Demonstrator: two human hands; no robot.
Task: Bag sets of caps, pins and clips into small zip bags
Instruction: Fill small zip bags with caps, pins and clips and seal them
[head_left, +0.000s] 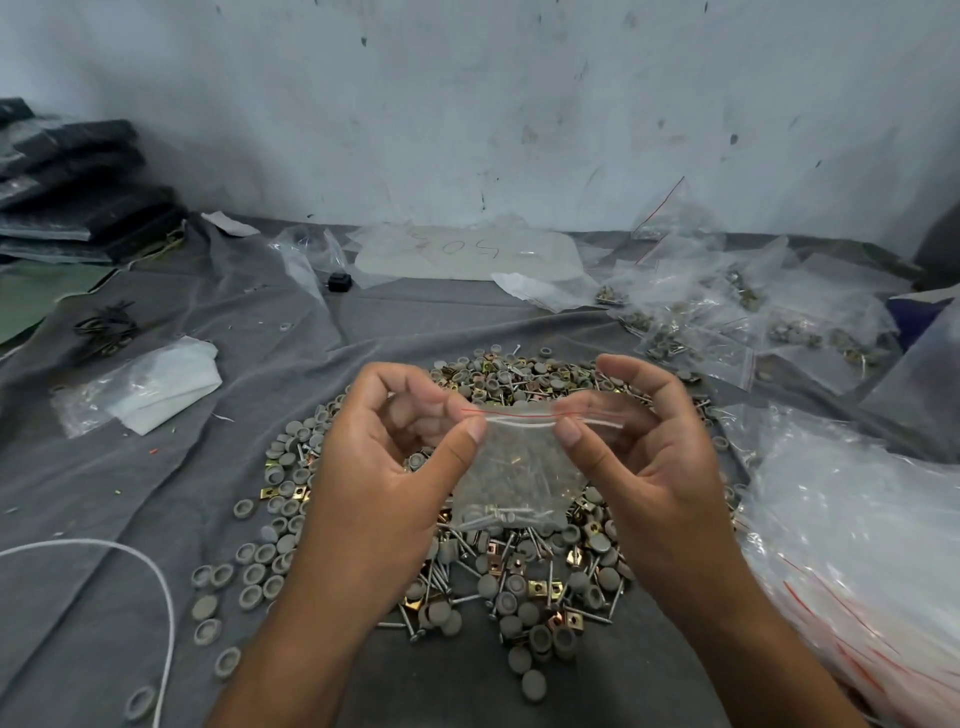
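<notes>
A small clear zip bag (511, 467) with a red line along its top hangs above the pile, with pins and grey caps inside it. My left hand (384, 467) pinches the bag's zip strip at its left end between thumb and fingers. At the right end, my right hand (639, 457) pinches the same strip. Below both hands a big loose pile (519, 577) of grey round caps, metal pins and brass square clips lies on the grey cloth (130, 493).
Filled small bags (727, 322) lie at the back right. A stack of empty zip bags (857, 545) sits at the right edge. A folded white bag (150, 384) lies left, black packs (83, 192) at the far left, a white cord (156, 577) near the front left.
</notes>
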